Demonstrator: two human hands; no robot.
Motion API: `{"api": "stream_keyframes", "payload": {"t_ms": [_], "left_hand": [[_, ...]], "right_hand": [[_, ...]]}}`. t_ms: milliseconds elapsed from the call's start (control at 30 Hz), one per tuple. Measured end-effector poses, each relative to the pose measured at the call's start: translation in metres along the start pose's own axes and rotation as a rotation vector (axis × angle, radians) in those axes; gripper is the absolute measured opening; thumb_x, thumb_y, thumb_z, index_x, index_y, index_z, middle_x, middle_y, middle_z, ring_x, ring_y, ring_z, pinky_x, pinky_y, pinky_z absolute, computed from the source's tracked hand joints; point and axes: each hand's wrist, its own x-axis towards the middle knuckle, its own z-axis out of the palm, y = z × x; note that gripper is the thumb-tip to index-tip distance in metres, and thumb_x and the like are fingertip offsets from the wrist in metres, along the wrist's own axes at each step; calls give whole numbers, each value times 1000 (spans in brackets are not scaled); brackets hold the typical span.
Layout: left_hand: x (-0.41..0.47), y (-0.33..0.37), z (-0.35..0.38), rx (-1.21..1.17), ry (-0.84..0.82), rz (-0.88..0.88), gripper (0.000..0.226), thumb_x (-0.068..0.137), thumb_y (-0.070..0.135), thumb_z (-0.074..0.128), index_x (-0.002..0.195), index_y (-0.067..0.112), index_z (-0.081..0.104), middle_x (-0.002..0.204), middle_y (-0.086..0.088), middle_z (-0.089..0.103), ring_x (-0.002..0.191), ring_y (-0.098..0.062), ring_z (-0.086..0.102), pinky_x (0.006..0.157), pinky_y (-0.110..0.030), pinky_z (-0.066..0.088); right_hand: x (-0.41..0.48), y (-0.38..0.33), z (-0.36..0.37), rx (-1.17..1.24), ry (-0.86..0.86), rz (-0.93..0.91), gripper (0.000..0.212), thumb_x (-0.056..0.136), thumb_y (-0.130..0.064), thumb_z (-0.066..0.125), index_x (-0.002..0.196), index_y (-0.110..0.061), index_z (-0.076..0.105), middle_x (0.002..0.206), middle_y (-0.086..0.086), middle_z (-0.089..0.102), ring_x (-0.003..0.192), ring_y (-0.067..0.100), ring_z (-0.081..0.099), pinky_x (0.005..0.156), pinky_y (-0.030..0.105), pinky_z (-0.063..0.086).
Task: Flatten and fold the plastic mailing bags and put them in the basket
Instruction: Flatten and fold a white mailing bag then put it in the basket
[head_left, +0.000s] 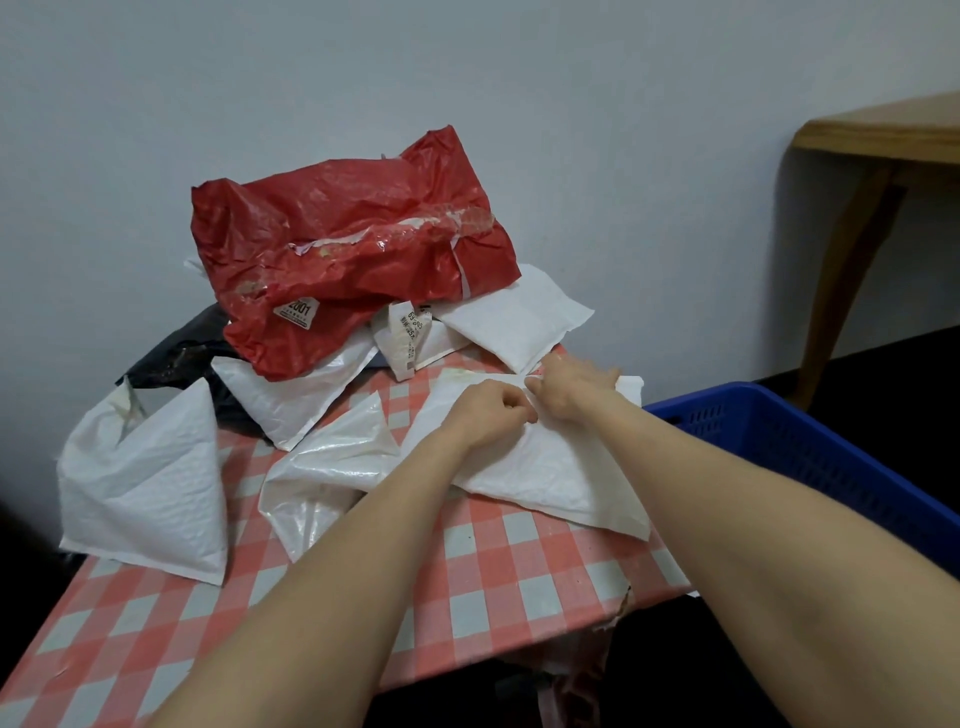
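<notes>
While both forearms reach in over the near edge of the checked table (519, 561), the left hand (488, 413) and the right hand (571, 389) sit just beside each other on one white mailing bag (545, 478). Each has its fingers curled, pinching the plastic near the bag's far edge. That bag lies on the right part of the table, and its near right corner reaches close to the table's right edge. The one blue basket (810, 457) stands just past that edge and lower down. Eight bags can be counted: one red bag (353, 244) on top of the heap at the back, one black bag (176, 358) partly buried under it at the left, and six white ones. Besides the pinched one, these are a tented bag (140, 483) standing at the table's left edge, a glossy bag (337, 457) touching the pinched bag's left side, a flat bag (296, 400) under the red bag's near edge, a small labelled bag (410, 338), and a padded bag (519, 322) just beyond the right hand. Bare cloth shows on the near half of the table, while the back is crowded up against the wall (467, 78). One wooden table (883, 135) stands well apart, behind the basket.
</notes>
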Motion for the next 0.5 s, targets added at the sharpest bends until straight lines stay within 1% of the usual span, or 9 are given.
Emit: {"api": "stream_keyframes", "payload": {"t_ms": [67,100,200,267,333,367,433,467,500], "left_hand": [[3,-2,2,0,40,-2,25,82,13,51,85,24,74,98,7,72,97,-11,61,89,-31,48],[4,-3,3,-2,50,-5,25,81,13,51,82,27,73,96,8,72,96,-11,62,89,-32,49],[4,0,3,16,44,-1,23,81,14,54,79,31,69,98,8,71,96,-10,62,88,-31,50],[3,2,3,23,37,-3,23,82,13,54,81,30,69,100,7,71,98,-11,61,88,-30,49],[1,4,3,18,34,1,28,81,8,50,81,29,69,99,7,71,98,-11,62,89,-29,49],[-2,5,3,11,26,7,33,80,3,47,80,29,69,98,7,71,99,-11,62,89,-27,49],[-7,8,5,-11,-2,21,41,76,-4,41,80,25,69,98,3,71,101,-13,63,92,-26,47],[-10,9,5,-23,-13,28,43,75,-7,39,80,23,70,99,2,71,102,-14,63,93,-25,46],[-13,10,6,-32,-19,30,45,74,-8,37,80,23,70,98,2,71,103,-15,62,93,-25,46]], "right_hand": [[-2,-1,-1,-32,22,5,33,97,-35,39,122,-19,52,126,5,53,121,29,46,110,55,22],[-2,-1,-1,-39,28,10,30,97,-32,41,120,-18,54,125,6,54,120,29,47,108,51,27],[-5,1,-2,50,13,26,25,94,-21,46,116,-18,57,119,6,57,112,29,53,91,38,42],[-8,2,-1,130,-3,28,17,92,-16,45,102,-15,58,109,6,59,101,29,57,79,35,46],[-13,3,-1,189,-19,30,9,91,-16,47,86,-13,54,103,8,58,93,29,57,77,35,48],[-16,3,-1,218,-35,30,8,90,-18,49,88,-12,54,105,9,58,95,29,57,80,36,49],[-24,4,0,256,-58,22,22,89,-24,58,106,-10,59,114,9,59,105,30,57,86,37,49],[-30,5,0,265,-63,24,28,88,-26,61,111,-9,60,116,9,59,108,30,57,88,37,49],[-36,6,0,281,-75,38,29,87,-28,64,110,-10,60,116,9,59,108,30,58,90,37,50]]}}
